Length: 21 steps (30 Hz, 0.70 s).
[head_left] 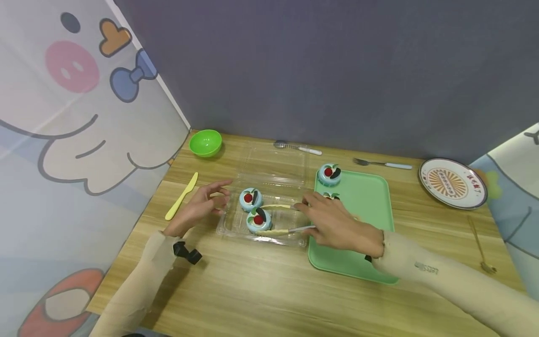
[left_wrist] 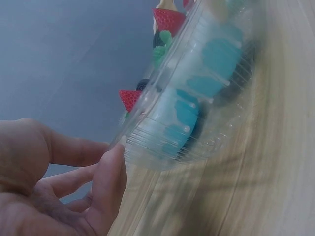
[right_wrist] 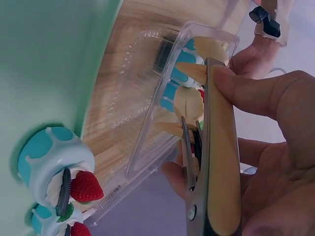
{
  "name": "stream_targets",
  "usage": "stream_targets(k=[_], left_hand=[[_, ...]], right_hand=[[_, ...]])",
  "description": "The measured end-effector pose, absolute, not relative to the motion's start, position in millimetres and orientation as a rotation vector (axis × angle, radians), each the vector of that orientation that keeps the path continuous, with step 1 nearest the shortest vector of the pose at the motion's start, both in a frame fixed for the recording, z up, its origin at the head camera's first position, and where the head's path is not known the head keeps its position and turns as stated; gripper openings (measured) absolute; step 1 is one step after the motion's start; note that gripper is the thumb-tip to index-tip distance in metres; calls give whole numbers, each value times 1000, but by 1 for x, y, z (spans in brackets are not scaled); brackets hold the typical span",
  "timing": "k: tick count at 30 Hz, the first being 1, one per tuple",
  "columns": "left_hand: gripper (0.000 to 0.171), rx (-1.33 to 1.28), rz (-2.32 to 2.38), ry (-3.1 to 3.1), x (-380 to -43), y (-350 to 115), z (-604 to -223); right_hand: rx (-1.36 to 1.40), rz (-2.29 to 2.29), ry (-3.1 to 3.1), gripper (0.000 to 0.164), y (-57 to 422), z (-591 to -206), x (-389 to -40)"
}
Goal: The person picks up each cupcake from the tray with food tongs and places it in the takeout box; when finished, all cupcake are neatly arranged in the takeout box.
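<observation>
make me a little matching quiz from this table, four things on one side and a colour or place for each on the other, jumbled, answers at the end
Things
1. bowl
2. knife
3. tongs
4. plate

Colour or place
A. white, with orange rays printed on it
B. in the right hand
C. bright green all over
D. yellow from end to end, flat on the table

Pairs: 1-C, 2-D, 3-B, 4-A
</observation>
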<state>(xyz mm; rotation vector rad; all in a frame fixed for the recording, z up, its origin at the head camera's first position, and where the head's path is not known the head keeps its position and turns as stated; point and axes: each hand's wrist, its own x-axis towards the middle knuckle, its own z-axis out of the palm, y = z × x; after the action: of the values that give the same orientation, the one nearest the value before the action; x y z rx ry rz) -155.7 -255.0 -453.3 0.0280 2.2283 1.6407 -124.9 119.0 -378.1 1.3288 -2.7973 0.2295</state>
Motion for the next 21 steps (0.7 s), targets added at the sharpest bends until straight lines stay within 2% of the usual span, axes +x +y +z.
stream_targets(k=[21], left_hand=[[55,25,1649,2233,-155,-254,-452]], right_hand=[[1387,178,-2846,55,111,-374,-135]])
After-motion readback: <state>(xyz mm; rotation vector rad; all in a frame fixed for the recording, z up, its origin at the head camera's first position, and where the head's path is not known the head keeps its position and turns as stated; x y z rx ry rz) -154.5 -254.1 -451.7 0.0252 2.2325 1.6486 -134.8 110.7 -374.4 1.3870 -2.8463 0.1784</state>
